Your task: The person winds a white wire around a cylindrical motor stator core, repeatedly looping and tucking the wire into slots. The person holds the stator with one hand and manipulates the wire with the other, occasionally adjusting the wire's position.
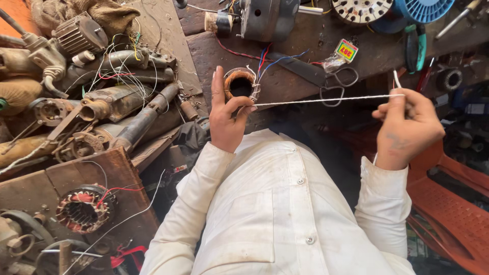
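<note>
Dark, scarred wood made up the bench (285,84) in front of me, crowded with motor parts and loose wires. Over its near edge I held a small copper coil (240,84), a ring of reddish winding with a hollow middle, in my left hand (227,118); that grip was closed on it, thumb pressed to the near side of the ring and fingers raised behind it. A white string (326,99) ran taut from the coil out to the right, ending in my right hand (407,127), whose grip was pinched shut on it, with a short tail of string standing up above the fingers. Both my sleeves were white.

Just beyond the string, a pair of scissors (336,86) lay on the bench, handles toward me. Red and blue wires (265,56) led from the coil to a grey motor (267,18) at the far edge. Farther right sat a blue spool (425,9) and a white slotted disc (360,9). To the left lay a heap of rusty metal parts (102,102), and near left a stator with red windings (84,209) rested on a brown board (114,175). An orange plastic chair (453,203) stood at the near right.
</note>
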